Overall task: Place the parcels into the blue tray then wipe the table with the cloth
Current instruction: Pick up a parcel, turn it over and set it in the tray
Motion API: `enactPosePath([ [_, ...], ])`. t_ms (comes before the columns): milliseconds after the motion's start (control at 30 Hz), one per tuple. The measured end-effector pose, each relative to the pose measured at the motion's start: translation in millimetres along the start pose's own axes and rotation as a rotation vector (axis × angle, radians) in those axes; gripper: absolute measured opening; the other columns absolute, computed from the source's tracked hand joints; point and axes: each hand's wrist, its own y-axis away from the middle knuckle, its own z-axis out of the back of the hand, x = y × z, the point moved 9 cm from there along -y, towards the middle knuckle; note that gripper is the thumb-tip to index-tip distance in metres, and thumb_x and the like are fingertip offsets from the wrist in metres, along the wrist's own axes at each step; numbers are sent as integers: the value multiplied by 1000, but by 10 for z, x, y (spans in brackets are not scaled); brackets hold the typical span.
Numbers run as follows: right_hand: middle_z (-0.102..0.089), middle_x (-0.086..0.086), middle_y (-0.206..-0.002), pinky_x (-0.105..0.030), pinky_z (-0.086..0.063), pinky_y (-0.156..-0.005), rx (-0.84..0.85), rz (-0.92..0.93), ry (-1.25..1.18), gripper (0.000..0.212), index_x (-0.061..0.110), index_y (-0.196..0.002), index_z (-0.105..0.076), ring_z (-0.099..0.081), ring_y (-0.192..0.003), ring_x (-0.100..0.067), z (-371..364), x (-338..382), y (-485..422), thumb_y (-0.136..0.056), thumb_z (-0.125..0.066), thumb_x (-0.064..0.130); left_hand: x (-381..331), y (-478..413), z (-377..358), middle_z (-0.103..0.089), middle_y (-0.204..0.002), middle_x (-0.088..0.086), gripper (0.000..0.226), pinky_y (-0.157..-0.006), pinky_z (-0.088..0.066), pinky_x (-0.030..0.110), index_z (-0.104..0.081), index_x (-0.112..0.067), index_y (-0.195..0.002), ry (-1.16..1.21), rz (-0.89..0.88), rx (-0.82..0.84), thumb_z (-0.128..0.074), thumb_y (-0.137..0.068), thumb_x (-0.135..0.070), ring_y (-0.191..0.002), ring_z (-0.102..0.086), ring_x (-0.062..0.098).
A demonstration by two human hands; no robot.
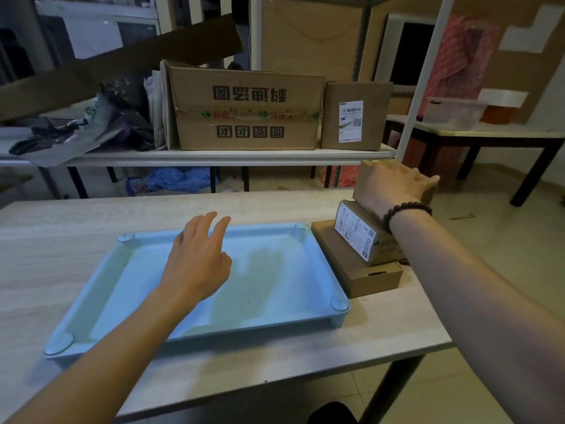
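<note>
A light blue tray [305, 270] lies on the wooden table [61, 240], with nothing in it. My left hand [198, 258] hovers over the tray's middle, fingers apart, holding nothing. To the right of the tray stands a stack of three cardboard parcels. A flat brown parcel [360, 273] is at the bottom. On it rests a labelled parcel [357, 231]. My right hand [394, 185] lies over the top parcel [367, 175] and grips it. A bead bracelet is on that wrist. No cloth is in view.
Behind the table a shelf [214, 156] carries a large printed carton [244, 108], a smaller labelled box [354, 114] and crumpled bags [76, 127]. A white post [419, 87] rises just behind the parcel stack. Another table [489, 133] stands at the far right.
</note>
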Motion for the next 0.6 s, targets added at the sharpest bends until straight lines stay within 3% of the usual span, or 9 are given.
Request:
enactPosePath([
  [233,-40,-17,-155,-83,-7,-108,-33,39,-18,52,21,-144,-50,-27,-146,-46,-64,83,-2,-94,-59,30,-4,11,-34,-16,-165,5,68,-119,-21,46,-22,-20,-156,18,8,10,-53,-96,-21,-152,-9,26],
  [433,-16,-24,-166,-73,3,-117,-117,41,-7,41,15,-133,-62,-1,-152,-53,45,117,71,-97,-58,32,7,40,-28,-17,-165,6,67,-119,-21,45,-24,-19,-156,18,10,8,-54,-96,-20,-151,-10,27],
  [500,-17,-24,-165,-73,3,-117,-134,44,5,38,15,-129,-65,-3,-151,-53,59,148,84,-97,-58,35,7,43,-31,-17,-165,6,67,-119,-21,46,-23,-19,-156,12,9,13,-53,-96,-20,-151,-10,27],
  [600,-33,-24,-157,-75,-1,-116,-147,41,20,36,16,-126,-65,-20,-148,-50,62,183,81,-96,-57,34,-1,35,-33,-15,-165,5,67,-119,-20,45,-22,-20,-156,4,6,18,-52,-97,-21,-151,-9,27],
])
